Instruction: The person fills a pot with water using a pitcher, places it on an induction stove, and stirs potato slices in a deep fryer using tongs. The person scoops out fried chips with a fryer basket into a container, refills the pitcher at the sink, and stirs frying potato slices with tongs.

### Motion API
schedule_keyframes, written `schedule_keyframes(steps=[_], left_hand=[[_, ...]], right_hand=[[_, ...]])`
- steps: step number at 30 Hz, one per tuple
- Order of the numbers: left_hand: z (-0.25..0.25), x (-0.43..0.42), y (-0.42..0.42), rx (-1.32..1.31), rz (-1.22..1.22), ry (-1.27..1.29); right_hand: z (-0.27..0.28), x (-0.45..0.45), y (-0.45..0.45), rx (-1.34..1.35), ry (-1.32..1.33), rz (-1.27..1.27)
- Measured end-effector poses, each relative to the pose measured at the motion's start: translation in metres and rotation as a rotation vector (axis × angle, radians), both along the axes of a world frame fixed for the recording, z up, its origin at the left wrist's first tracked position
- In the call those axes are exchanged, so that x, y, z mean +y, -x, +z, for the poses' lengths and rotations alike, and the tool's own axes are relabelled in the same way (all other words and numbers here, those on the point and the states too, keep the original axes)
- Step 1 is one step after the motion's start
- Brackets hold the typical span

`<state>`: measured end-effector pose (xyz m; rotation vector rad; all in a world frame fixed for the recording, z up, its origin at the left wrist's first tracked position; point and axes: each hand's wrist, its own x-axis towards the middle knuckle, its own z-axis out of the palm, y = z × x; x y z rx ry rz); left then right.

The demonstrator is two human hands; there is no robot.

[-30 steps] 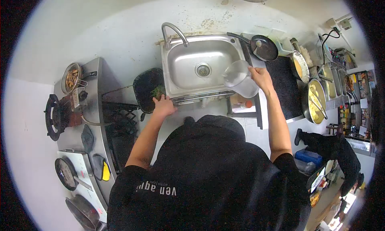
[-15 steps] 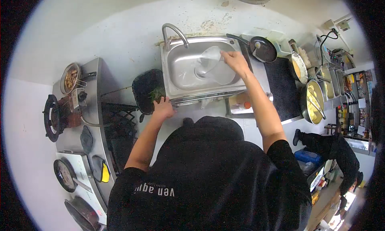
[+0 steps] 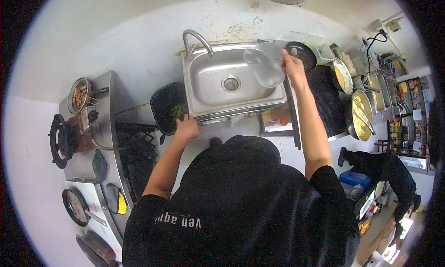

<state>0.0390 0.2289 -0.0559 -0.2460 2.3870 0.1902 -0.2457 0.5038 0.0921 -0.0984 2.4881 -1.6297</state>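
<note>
My right hand (image 3: 294,71) grips the handle of a clear plastic pitcher (image 3: 265,68), tilted over the right side of the steel sink (image 3: 204,97). The sink's basin is bare around its round drain (image 3: 231,83). At the sink's front left corner, my left hand (image 3: 187,128) is low, its fingers drawn in on a sprig of green herbs (image 3: 177,111). The herbs show just past the fingertips, above a black bin (image 3: 162,104); the fingers' undersides are hidden. A curved faucet (image 3: 199,35) stands at the back left of the sink.
Right of the sink are a black frying pan (image 3: 302,56), a dark ribbed mat (image 3: 322,100) and a bowl with yellow food and a whisk (image 3: 361,116). On the left are a burner (image 3: 59,141) and a pan (image 3: 74,206). Another person (image 3: 389,179) is at the far right.
My right hand has moved the pitcher rightward, from above the drain to the sink's right side, uncovering the drain. My left hand stays at the corner, with the herbs shifted slightly left.
</note>
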Motion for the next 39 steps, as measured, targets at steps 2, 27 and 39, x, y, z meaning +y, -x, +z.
schedule_keyframes(steps=[2, 27, 39], left_hand=[[0.003, 0.0, 0.002, -0.009, -0.019, 0.002], [-0.003, 0.005, 0.0, 0.004, -0.024, 0.025], [-0.008, 0.005, 0.0, 0.004, -0.027, 0.061]], right_hand=[[0.007, 0.009, -0.007, -0.01, 0.061, -0.053], [-0.019, 0.104, -0.017, -0.035, -0.13, -0.144], [-0.022, 0.107, -0.018, -0.059, -0.093, -0.141]])
